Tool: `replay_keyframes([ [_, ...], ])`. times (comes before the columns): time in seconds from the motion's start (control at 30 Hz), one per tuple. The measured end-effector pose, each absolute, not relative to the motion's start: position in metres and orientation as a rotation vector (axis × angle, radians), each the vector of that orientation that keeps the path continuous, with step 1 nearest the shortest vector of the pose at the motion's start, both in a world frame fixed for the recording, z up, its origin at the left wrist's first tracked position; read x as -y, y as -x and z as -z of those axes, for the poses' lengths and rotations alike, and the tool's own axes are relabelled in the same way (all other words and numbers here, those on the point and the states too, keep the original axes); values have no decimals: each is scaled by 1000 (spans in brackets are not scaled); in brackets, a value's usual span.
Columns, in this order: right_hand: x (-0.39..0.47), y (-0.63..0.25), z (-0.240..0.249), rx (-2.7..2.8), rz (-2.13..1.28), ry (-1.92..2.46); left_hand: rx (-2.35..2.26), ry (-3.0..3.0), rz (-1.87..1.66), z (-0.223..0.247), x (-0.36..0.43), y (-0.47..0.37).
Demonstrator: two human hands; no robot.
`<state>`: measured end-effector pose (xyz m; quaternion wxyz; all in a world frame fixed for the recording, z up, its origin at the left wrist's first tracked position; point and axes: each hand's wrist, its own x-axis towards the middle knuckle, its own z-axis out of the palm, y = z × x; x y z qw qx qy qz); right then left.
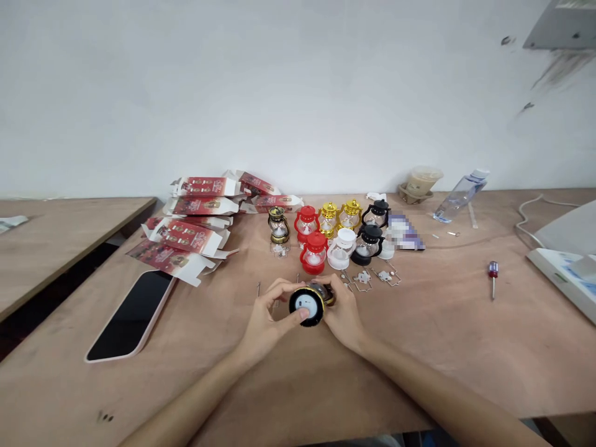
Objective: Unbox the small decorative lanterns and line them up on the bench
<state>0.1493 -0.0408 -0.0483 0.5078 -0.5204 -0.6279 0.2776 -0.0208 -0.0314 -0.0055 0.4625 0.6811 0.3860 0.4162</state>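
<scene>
A small bronze-and-black lantern (318, 290) is tipped on its side between my hands, its round base with a white disc facing me. My left hand (274, 313) grips the base, thumb pressed on the disc and fingers at the rim. The lantern's body is held by my right hand (343, 313), whose fingers are closed around it. Just beyond stand red lanterns (313, 253), a white lantern (341, 249), black lanterns (368, 245), gold lanterns (349, 215) and a bronze lantern (279, 225). Thin metal wire pieces (362, 279) lie near them.
Red-and-white cartons (189, 237) are piled at the left, beside a phone (133, 316). A screwdriver (493, 279) lies at the right. Behind are a drink cup (423, 181) and a tilted clear bottle (460, 195). A white device (565, 279) sits at the right edge.
</scene>
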Motion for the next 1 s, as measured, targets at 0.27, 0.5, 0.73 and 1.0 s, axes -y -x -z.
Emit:
replay_keyframes([
  [0.27,34,-144,51,1136,-952,1130,-1148,-1839,-1036,13,9,33],
  [0.5,33,-146,52,1129,-849,1116,-1531,-2434,-634,28,5,35],
  [0.73,34,-148,55,1201,-734,1218,-1567,-2633,-535,29,7,32],
  [1.0,40,-147,45,1309,-672,1195,-1435,-2775,-528,31,5,33],
])
